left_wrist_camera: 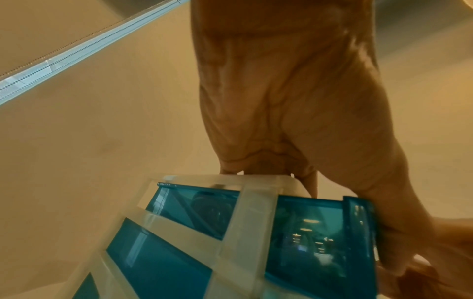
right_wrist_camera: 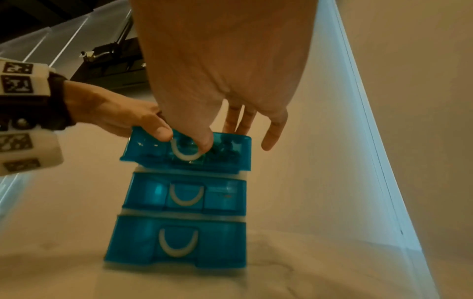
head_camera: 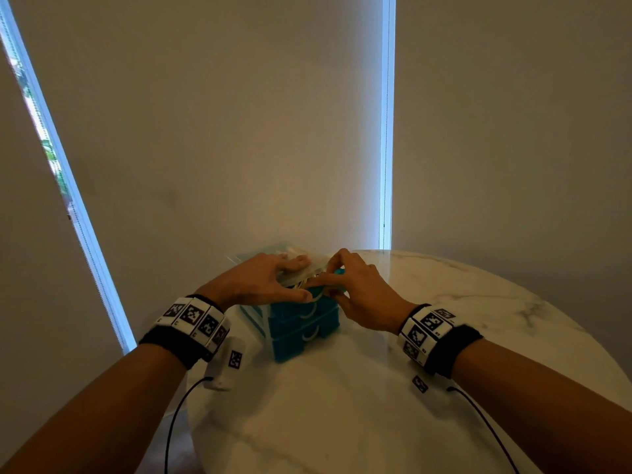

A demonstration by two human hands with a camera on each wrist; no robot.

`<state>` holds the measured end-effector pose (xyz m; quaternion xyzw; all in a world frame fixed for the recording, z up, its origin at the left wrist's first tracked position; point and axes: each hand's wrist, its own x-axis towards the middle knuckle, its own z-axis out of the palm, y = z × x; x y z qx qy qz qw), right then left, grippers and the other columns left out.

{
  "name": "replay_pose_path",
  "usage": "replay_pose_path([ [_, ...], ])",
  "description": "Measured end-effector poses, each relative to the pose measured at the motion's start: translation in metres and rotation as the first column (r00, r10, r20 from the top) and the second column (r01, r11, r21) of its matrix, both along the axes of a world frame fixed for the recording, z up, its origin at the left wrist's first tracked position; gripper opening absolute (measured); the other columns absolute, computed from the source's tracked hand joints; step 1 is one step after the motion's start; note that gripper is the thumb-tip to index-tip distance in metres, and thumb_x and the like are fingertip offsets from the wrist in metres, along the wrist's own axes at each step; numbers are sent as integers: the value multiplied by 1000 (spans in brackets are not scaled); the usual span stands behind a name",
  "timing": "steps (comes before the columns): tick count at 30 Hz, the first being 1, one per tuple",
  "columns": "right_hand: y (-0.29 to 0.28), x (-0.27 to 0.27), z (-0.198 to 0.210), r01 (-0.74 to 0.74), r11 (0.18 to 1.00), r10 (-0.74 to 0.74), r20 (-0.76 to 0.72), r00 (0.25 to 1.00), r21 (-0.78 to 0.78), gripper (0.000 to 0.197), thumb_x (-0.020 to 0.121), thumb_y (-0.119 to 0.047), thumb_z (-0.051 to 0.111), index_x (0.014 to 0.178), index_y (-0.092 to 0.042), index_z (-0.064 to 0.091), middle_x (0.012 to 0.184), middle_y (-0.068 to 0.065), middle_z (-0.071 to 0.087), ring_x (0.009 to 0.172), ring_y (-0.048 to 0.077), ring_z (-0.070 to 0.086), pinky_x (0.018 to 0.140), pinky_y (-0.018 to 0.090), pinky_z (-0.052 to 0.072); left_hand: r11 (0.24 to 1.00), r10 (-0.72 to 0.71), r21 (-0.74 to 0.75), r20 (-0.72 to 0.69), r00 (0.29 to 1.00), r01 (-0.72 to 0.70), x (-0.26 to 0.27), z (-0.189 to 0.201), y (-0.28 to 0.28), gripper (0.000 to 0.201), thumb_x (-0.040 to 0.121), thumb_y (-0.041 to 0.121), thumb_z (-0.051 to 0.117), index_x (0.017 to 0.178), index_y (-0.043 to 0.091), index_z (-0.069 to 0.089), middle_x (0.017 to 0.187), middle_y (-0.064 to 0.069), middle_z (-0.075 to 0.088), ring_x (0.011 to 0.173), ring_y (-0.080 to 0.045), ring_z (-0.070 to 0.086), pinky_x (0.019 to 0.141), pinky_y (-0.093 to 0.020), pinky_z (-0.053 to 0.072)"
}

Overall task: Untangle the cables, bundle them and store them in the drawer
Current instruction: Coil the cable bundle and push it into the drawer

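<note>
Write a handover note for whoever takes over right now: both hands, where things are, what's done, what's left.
Left hand: fingers flat on top of the drawer unit, thumb on the top drawer front, steadying it.
Right hand: thumb on the top drawer's white handle, fingers over the drawer.
The top drawer is slightly out, with cables inside; how they are bundled can't be seen.
Two lower drawers are shut.
Left: push the top drawer fully shut.

Dim, warm-toned room; cold daylight leaks through narrow gaps [head_camera: 387, 121] beside the blinds beyond both hands; a soft sheen lies on the table [head_camera: 478, 302] right of the hands; wrist views blurred, edges bent by wide lenses.
</note>
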<state>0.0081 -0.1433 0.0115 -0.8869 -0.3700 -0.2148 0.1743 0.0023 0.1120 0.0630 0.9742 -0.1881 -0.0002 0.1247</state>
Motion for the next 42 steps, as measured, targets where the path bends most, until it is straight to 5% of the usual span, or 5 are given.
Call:
replay_pose_path([
  [14,-29,11,13,145,873,-132,-61,989,465,14,98,-41,76,109,-32,79,104,-13,73,100,6,64,90,33,55,998,-55,15,3,999,55,-3,12,0,70,102,50,65,164,41,33,173,-11,30,161,-20,25,124,-32,27],
  [20,-18,4,4,-12,968,-2,55,998,250,25,98,-44,76,118,-31,76,114,-11,62,102,6,57,83,21,48,998,-57,19,-38,998,57,6,11,7,76,94,68,65,160,58,29,177,-4,20,161,-22,25,126,-33,23],
  [26,19,4,3,-89,993,77,136,988,82,29,99,-29,75,126,-21,70,128,-1,64,110,19,58,90,38,54,975,-144,-164,61,988,152,10,-17,9,77,91,64,70,158,56,34,159,33,23,161,0,8,124,-53,-29],
  [38,32,0,-9,-81,976,53,144,988,201,19,100,-6,68,115,-15,74,113,2,69,103,22,59,84,34,52,998,-30,-47,89,996,35,8,-18,-1,101,96,71,59,172,26,9,179,6,-2,165,-13,1,131,-35,-6],
  [42,36,-1,-12,-45,943,50,-7,999,329,26,100,-3,68,118,-18,79,115,2,57,105,20,55,91,33,53,997,25,67,79,997,-30,6,-16,-6,111,88,89,44,172,27,4,179,9,-4,164,-15,-14,127,-56,-18],
])
